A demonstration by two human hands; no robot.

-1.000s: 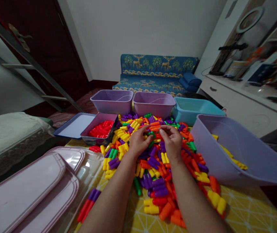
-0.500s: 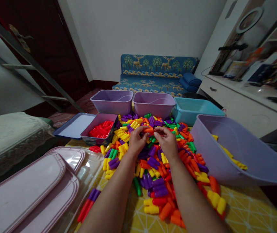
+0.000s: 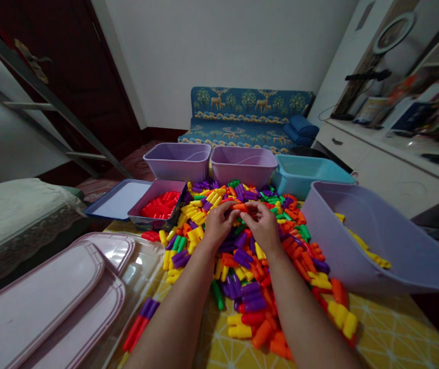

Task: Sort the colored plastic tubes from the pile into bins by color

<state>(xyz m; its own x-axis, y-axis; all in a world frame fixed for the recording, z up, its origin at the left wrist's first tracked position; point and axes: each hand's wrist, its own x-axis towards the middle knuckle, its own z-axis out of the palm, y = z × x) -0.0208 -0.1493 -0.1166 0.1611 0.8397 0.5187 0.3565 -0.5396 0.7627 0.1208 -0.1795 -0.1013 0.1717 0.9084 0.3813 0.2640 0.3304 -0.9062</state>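
Observation:
Both my hands meet over a heap of coloured plastic bullet-shaped building pieces (image 3: 242,256) in yellow, purple, orange, red and green. Between them is an orange plastic piece (image 3: 239,207). My left hand (image 3: 220,221) pinches its left end with thumb and fingers. At the other end, my right hand (image 3: 262,224) closes its fingertips on the same piece. Fingers partly cover the piece, so I cannot tell whether it is one part or two joined. Loose pieces lie beneath and all around both hands.
Behind the heap stand two purple bins (image 3: 176,160) and a blue bin (image 3: 315,171). A lilac bin (image 3: 361,256) with yellow pieces is at right. At left, a box (image 3: 153,221) holds red pieces; pink lids (image 3: 46,302) lie nearer me on the yellow tablecloth (image 3: 392,328).
My right hand has shifted slightly left, closer to my left hand, on the orange piece. The heap and the bins look the same.

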